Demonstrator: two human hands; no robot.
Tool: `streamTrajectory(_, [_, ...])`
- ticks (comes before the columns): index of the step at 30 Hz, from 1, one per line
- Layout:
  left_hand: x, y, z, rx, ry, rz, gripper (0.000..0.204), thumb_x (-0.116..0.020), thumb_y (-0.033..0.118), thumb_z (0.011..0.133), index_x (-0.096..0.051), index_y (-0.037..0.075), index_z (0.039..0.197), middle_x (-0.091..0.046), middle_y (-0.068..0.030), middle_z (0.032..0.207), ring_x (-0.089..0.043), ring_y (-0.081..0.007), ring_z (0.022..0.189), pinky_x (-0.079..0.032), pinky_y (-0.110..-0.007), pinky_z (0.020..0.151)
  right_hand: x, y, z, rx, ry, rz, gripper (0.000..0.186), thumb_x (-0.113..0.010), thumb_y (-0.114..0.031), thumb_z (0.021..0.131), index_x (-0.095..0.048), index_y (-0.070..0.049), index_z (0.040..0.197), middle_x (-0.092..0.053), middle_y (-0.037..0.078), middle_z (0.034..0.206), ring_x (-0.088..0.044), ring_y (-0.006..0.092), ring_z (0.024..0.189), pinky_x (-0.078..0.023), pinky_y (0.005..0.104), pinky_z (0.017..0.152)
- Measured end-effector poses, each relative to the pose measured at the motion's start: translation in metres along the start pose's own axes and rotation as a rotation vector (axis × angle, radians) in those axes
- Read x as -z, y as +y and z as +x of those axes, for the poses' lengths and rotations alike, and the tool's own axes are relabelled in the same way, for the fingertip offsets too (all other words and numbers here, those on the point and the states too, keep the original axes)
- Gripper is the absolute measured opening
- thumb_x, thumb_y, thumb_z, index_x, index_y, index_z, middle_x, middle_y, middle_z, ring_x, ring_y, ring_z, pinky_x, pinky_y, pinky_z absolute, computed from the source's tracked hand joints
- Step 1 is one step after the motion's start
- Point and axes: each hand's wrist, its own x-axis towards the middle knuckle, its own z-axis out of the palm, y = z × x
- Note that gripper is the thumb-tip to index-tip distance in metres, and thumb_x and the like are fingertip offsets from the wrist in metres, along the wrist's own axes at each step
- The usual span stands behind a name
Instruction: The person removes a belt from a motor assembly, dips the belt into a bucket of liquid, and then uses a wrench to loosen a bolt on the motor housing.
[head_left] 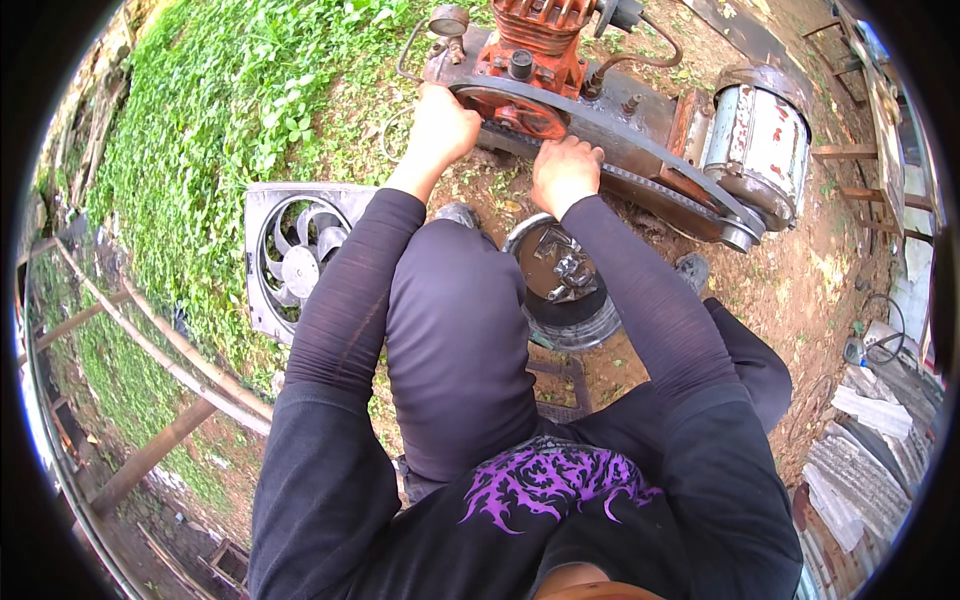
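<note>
In front of me stands a belt-driven air compressor with a red finned pump (pixel 543 30) and a red flywheel (pixel 512 112). A dark drive belt (pixel 650 155) runs from the flywheel to a small pulley (pixel 738 236) on a white, rust-patched electric motor (pixel 752 140). My left hand (pixel 446 128) is closed round the belt at the flywheel's left edge. Lower right on the flywheel, my right hand (pixel 567 172) is closed with curled fingers on the belt. Both hands hide the parts of the belt and rim under them.
Between my legs sits a round basin (pixel 575 328) with shiny metal parts (pixel 568 272) in brownish liquid. A fan in a grey frame (pixel 262 200) lies on the ground at my left. A pressure gauge (pixel 448 22) rises above the tank; corrugated sheets (pixel 870 475) are piled far right.
</note>
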Motion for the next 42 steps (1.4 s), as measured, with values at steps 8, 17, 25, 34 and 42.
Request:
streamTrajectory(8, [-0.008,0.002,-0.001,0.186,-0.108,-0.300,0.023,-0.058,0.003,0.083,-0.064,-0.008,0.102,-0.070,-0.0178,0.096,-0.071,-0.0252,0.079,-0.062,-0.039,0.062,-0.016,0.000,-0.001,-0.018,0.123,0.026,0.027,-0.053,-0.023,0.096,-0.071,-0.005,0.104,-0.069,0.016,0.105,-0.066,0.0319,0.098,-0.045,0.0521,0.088])
streamTrajectory(17, [-0.010,-0.001,-0.001,0.421,-0.249,-0.608,0.023,-0.064,-0.003,0.092,-0.063,-0.002,0.115,-0.069,-0.0137,0.105,-0.071,-0.0256,0.087,-0.065,-0.038,0.074,-0.031,-0.002,-0.001,-0.030,0.270,0.075,0.023,-0.060,-0.015,0.087,-0.068,0.000,0.103,-0.067,0.016,0.101,-0.065,0.0326,0.096,-0.047,0.0516,0.083])
streamTrajectory(25, [-0.001,-0.012,0.016,0.349,-0.366,-0.255,0.025,-0.070,0.001,0.091,-0.067,-0.001,0.115,-0.072,-0.0113,0.102,-0.071,-0.0195,0.088,-0.063,-0.033,0.075,-0.030,0.006,0.002,-0.029,0.340,0.264,0.033,-0.064,-0.012,0.078,-0.062,0.008,0.104,-0.064,0.018,0.101,-0.061,0.0346,0.098,-0.045,0.0458,0.087])
streamTrajectory(34, [-0.009,-0.025,0.019,0.153,-0.328,-0.239,0.024,-0.080,0.017,0.085,-0.076,-0.003,0.099,-0.074,-0.0126,0.080,-0.065,-0.0181,0.065,-0.053,-0.036,0.063,-0.031,0.011,0.007,0.004,0.210,0.181,0.038,-0.065,-0.014,0.077,-0.066,0.009,0.108,-0.063,0.022,0.109,-0.059,0.0341,0.104,-0.044,0.0472,0.088])
streamTrajectory(42, [0.002,-0.009,0.008,0.331,-0.439,-0.429,0.029,-0.073,0.006,0.089,-0.070,-0.004,0.116,-0.075,-0.0159,0.103,-0.075,-0.0227,0.090,-0.062,-0.035,0.074,0.004,0.011,-0.023,-0.092,0.290,0.280,0.071,-0.071,-0.014,0.072,-0.048,0.023,0.129,-0.052,0.033,0.123,-0.050,0.0451,0.118,-0.038,0.0539,0.106])
